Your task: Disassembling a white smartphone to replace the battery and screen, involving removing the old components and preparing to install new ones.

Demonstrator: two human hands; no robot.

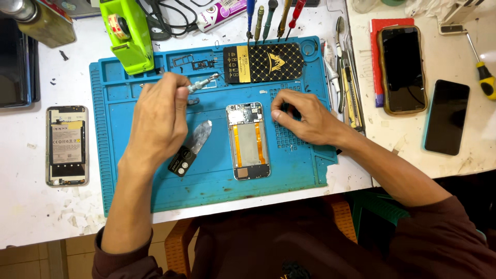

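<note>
Loads of clutter on my bench: a lime green tape dispenser up top, screwdrivers lined along the back, a stripped phone far left, and two dark phones sitting on the right.

An opened phone, back cover off, lies lengthwise mid-mat; a metal-tipped tool angles above the mat's upper half.
</note>
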